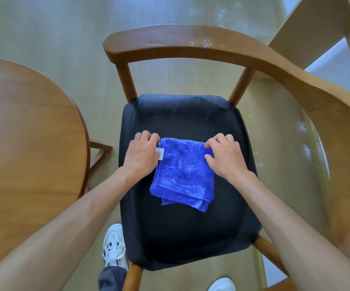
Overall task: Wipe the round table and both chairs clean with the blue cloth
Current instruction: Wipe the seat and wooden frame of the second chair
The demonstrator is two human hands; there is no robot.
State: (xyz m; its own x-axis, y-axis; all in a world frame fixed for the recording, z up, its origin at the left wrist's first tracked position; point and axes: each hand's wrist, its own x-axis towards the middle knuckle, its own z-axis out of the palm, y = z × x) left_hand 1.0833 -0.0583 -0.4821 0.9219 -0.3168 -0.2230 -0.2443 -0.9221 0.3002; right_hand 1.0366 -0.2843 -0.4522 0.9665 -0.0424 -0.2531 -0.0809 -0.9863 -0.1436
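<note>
Hands sit on a folded blue cloth (183, 171) that lies flat in the middle of the black seat (182, 234) of a wooden chair (191, 42). The left hand (141, 153) is at the far left corner of the cloth, with its fingers curled down over the edge, next to a small white tag (160, 153). The right hand (225, 155) is at the far right corner, with its fingers bent and pinching the cloth there. The near edge of the cloth points toward the front edge of the seat. White dusty marks show on the curved back rail of the chair and along the back edge of the seat. The round table (27, 148) stands just beside the left side of the chair. Two white shoes (114, 246) stand on the wooden floor (65, 38) near the front edge of the seat.
</note>
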